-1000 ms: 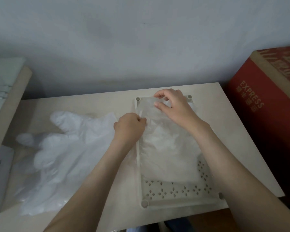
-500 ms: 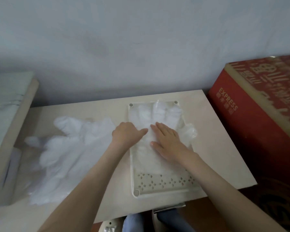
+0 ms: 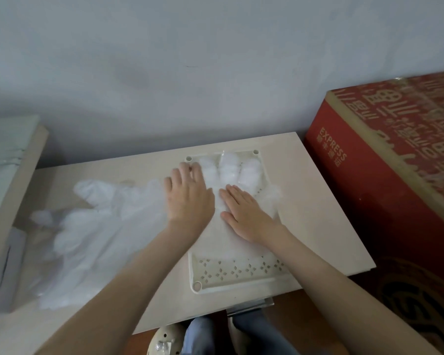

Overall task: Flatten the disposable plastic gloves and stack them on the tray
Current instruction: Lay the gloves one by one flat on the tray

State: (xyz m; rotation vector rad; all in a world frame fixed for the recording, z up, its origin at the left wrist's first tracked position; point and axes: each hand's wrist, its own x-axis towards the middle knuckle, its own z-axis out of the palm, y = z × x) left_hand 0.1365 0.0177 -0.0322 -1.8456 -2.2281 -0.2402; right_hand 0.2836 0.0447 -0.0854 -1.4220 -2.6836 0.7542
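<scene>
Red EXPRESS carton (image 3: 385,175) right of beige table (image 3: 326,226); grey wall (image 3: 215,60) behind.

Both hands are down flat, side by side. The left hand (image 3: 189,198) lies palm down, fingers straight and close together, pointing away from the body and reaching farther forward than the right's. The right hand (image 3: 246,215) sits just beside it, also palm down, fingers extended and angled a little toward the left hand, thumb spread inward. The bare left forearm (image 3: 131,278) comes in from the lower left, the bare right forearm (image 3: 328,283) from the lower right, wrists straight.
</scene>
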